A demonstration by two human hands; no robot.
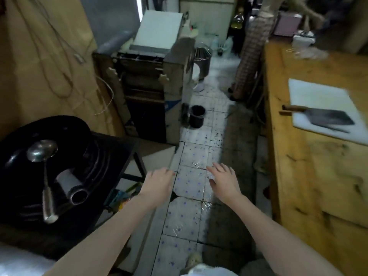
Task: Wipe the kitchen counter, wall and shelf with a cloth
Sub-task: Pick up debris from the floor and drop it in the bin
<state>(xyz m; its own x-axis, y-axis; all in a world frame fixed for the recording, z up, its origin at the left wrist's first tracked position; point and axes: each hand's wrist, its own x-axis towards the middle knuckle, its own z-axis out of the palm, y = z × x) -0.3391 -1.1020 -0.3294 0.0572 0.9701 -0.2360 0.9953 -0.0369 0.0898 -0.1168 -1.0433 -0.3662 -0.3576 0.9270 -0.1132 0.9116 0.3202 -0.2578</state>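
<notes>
Hands empty: left hand (159,181) loosely curled, right hand (224,181) fingers spread, above floor (191,154).

Glossy metal ladle (40,151), wooden counter (310,176)

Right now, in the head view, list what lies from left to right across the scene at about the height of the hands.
Ladle in the black wok → left hand → tiled floor → right hand → wooden counter, which bears the white cutting board and cleaver farther back.
</notes>
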